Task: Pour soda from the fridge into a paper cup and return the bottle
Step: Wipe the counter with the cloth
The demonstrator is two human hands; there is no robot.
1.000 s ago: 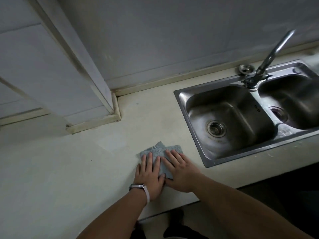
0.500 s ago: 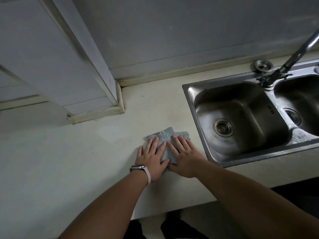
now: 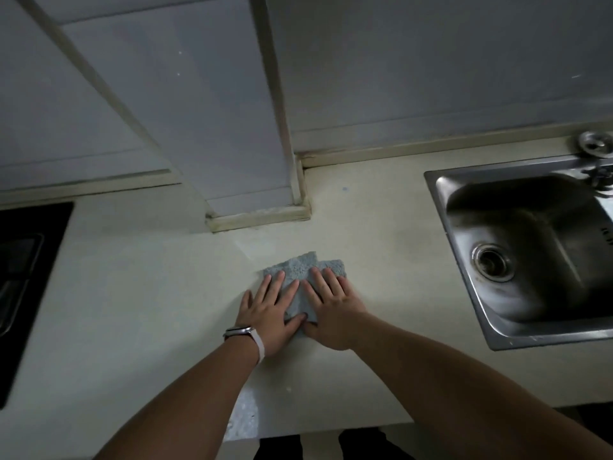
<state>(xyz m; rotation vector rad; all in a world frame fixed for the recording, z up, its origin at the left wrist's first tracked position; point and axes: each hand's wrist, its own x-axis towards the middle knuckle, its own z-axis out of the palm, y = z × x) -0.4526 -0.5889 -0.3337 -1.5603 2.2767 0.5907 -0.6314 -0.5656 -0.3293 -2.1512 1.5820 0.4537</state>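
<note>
A folded grey-blue cloth [image 3: 300, 267] lies flat on the pale countertop [image 3: 149, 293]. My left hand [image 3: 270, 310], with a watch band on its wrist, presses palm-down on the cloth's left part, fingers spread. Beside it my right hand [image 3: 331, 307] lies flat on the cloth's right part, and the two thumbs touch. Neither hand grips the cloth. No soda bottle, paper cup or fridge is in view.
A steel sink [image 3: 527, 257] is set into the counter at the right, with a round drain and a metal plug [image 3: 593, 142] behind its rim. A black hob [image 3: 23, 260] is at the left edge. A boxed column [image 3: 232, 144] juts from the back wall.
The view has swung left: the sink slid toward the right edge, the tap left the frame and the black hob came in. Both hands stay flat on the cloth.
</note>
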